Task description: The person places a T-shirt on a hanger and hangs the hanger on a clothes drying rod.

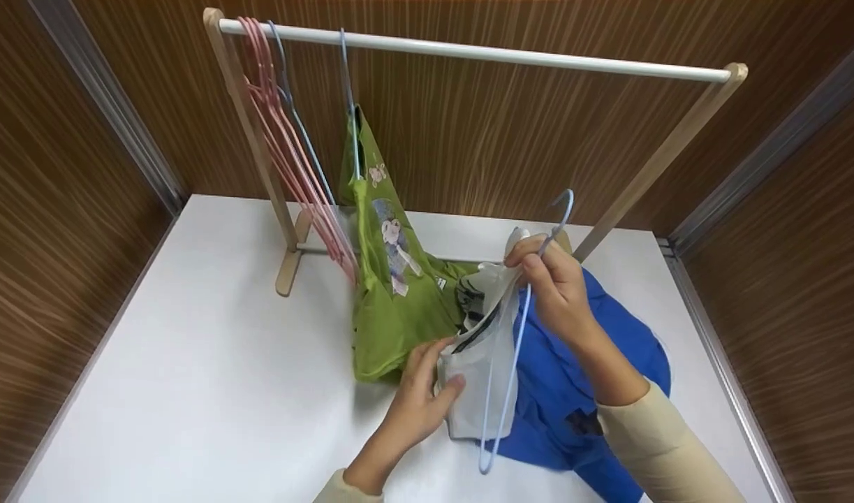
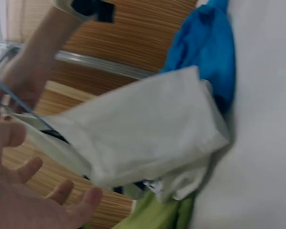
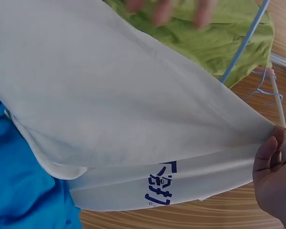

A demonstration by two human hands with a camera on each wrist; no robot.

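My right hand (image 1: 556, 279) pinches the gathered edge of a white T-shirt (image 1: 468, 402) together with a light blue hanger (image 1: 517, 342), just below its hook. The hanger's long loop slants down in front of the shirt. Dark lettering shows on the white cloth (image 3: 100, 95) in the right wrist view. My left hand (image 1: 423, 391) is beside the shirt's left edge; in the left wrist view its fingers (image 2: 62, 191) are spread and loosely bent, with no cloth between them. Behind the shirt, a green garment (image 1: 399, 314) with a printed figure hangs from another blue hanger (image 1: 345, 77).
A rack with a white rail (image 1: 468, 52) and wooden legs (image 1: 657, 161) spans the back. Several pink hangers (image 1: 287, 140) and a blue one (image 1: 302, 129) hang at its left end. Blue clothing (image 1: 573, 391) lies on the white table (image 1: 224, 391) at right. Wood-patterned panels (image 1: 468, 154) enclose the table.
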